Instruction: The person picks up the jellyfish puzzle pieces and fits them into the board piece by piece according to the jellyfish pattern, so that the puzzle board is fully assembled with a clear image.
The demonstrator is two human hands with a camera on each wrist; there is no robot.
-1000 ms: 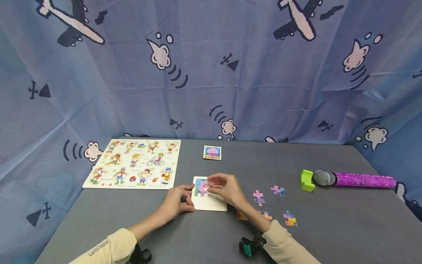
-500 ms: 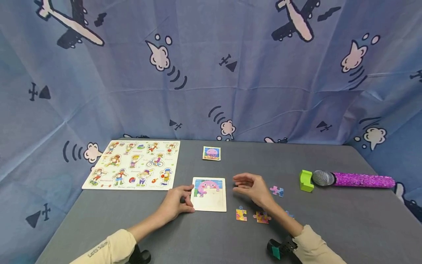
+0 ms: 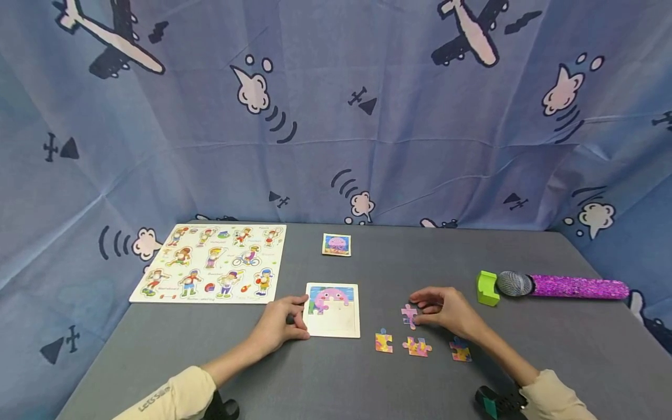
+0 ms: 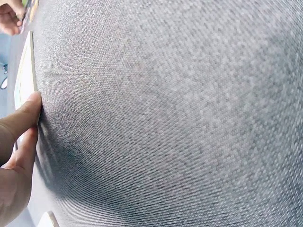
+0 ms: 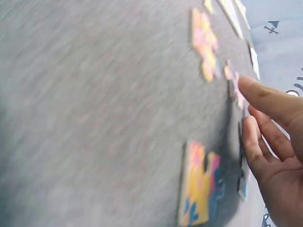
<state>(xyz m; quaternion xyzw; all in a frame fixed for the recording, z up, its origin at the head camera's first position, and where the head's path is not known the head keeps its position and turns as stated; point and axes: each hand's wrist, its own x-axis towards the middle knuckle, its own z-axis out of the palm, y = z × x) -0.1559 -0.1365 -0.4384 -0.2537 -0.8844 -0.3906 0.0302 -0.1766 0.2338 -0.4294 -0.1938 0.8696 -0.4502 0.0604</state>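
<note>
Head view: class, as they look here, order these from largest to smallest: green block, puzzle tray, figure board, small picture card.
1. Figure board
2. Puzzle tray
Unranked, smallest: small picture card and green block; these look too alike to separate.

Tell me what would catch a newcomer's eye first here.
Probably the sparkly magenta microphone at the right of the head view, beside a green block. Next, the partly filled puzzle near the middle, its left edge touched by the left hand. Behind, a blue curtain printed with planes spans the background.
</note>
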